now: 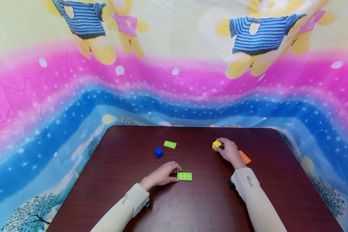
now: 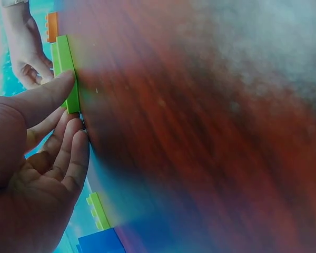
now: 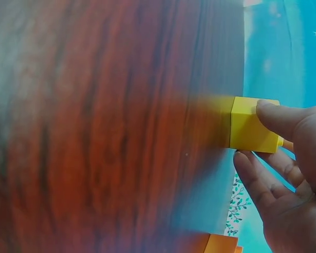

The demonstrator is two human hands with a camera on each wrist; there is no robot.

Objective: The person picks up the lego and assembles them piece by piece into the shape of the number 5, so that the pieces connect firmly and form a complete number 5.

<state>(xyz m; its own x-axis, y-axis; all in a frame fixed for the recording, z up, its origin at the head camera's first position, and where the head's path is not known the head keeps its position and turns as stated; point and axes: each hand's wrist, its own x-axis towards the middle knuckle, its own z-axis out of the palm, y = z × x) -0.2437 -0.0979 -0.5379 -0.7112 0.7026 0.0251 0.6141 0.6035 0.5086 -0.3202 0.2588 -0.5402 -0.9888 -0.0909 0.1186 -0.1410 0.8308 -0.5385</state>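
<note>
A flat light-green building brick (image 1: 184, 176) with two rows of studs lies on the table in front of me. My left hand (image 1: 163, 174) pinches its left end; in the left wrist view the thumb presses on the side of the brick, fingers beneath. Farther back on the right, my right hand (image 1: 230, 151) holds a yellow building block (image 1: 216, 145) between thumb and fingers. The right wrist view shows this yellow block (image 3: 253, 126) standing on the tabletop, studs facing away from the table.
An orange brick (image 1: 245, 157) lies just right of my right hand. Beyond my left hand sit a blue block (image 1: 159, 152) and another flat light-green brick (image 1: 169, 144). The dark red-brown table (image 1: 208, 206) ends at a patterned curtain (image 1: 174, 80) behind it.
</note>
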